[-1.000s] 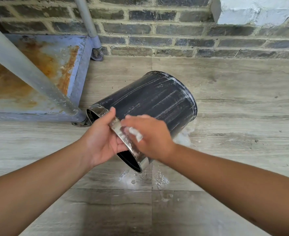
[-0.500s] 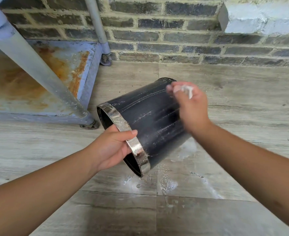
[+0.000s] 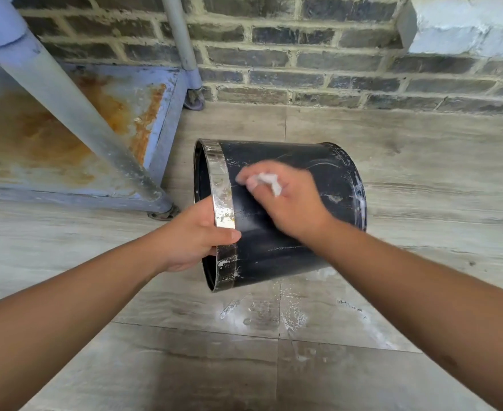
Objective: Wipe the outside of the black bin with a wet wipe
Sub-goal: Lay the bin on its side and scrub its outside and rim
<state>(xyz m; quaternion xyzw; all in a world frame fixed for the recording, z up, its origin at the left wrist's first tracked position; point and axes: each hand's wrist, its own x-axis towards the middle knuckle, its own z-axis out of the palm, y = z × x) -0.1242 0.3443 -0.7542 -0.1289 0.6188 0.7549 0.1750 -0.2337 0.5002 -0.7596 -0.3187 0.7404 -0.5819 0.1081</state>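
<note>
Right hand [image 3: 288,200] presses a bunched wet wipe [image 3: 269,181] onto the black bin [image 3: 277,250].
Its fingers curl closed around the wipe; the bin lies tipped beneath it, while the left hand [image 3: 195,237] pinches the silver rim band [image 3: 225,215] alongside.

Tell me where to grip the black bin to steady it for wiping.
Grip the black bin by its metal rim band, coming from the open mouth side on the left. It lies tipped with the mouth facing left, so fingers hook inside while the thumb clamps the band, as the left hand does.
</note>
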